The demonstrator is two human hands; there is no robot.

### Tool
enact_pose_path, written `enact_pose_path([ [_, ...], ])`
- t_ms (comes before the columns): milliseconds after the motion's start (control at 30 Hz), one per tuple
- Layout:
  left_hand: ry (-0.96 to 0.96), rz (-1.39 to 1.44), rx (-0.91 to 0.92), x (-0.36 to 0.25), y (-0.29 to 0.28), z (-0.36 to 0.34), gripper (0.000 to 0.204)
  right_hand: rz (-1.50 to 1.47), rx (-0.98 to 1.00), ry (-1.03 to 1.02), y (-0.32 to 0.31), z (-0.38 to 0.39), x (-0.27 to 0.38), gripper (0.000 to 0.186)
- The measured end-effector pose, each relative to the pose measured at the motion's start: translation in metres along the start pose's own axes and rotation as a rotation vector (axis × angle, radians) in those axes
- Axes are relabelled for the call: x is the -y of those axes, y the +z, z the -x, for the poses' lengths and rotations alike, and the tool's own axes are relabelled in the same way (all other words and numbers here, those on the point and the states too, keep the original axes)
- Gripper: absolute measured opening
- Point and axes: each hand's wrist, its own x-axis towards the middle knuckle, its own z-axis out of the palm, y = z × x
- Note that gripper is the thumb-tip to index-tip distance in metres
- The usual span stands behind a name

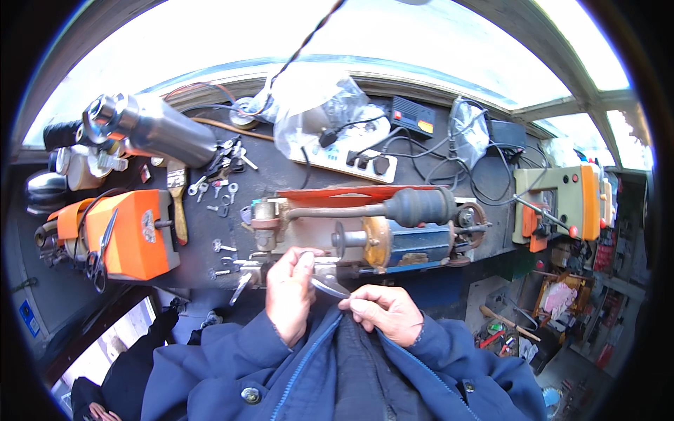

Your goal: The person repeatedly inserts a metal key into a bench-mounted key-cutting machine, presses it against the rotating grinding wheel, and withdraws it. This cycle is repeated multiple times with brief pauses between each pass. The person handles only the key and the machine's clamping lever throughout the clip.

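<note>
My left hand [289, 295] pinches a flat, curved silver metal piece [328, 285] in front of a key-cutting machine [414, 242] with a blue motor, rusty shaft and black roller. My right hand [382, 312] is closed at the piece’s lower right end, thumb against forefinger; exactly what lies between those fingertips is too small to make out. Both hands are just above the open zip of a dark blue jacket [225, 368]. Loose keys [221, 196] are scattered left of the machine, and several hang at its front left clamp [253, 274].
An orange machine [126, 235] with scissors, a steel flask [168, 133] and a brush [177, 210] stand left. A power strip [372, 165], bags and cables lie behind; a beige-orange machine [551, 207] is right. A person in dark clothes [133, 372] is at lower left.
</note>
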Motion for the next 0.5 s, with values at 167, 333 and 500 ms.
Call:
enact_pose_path([
  [167, 0.013, -0.022, 0.034, -0.0013, -0.0026, 0.0004, 0.021, -0.023, 0.025, -0.03, -0.0026, 0.0007, -0.0029, 0.024],
  [333, 0.096, -0.08, 0.03, 0.0002, -0.0025, 0.0038, 0.02, -0.058, 0.024, -0.013, -0.0053, 0.0028, -0.0051, 0.025],
  [500, 0.077, -0.033, -0.009, 0.0015, -0.001, 0.0051, 0.02, -0.032, -0.005, -0.023, -0.0046, 0.0045, -0.005, 0.025],
])
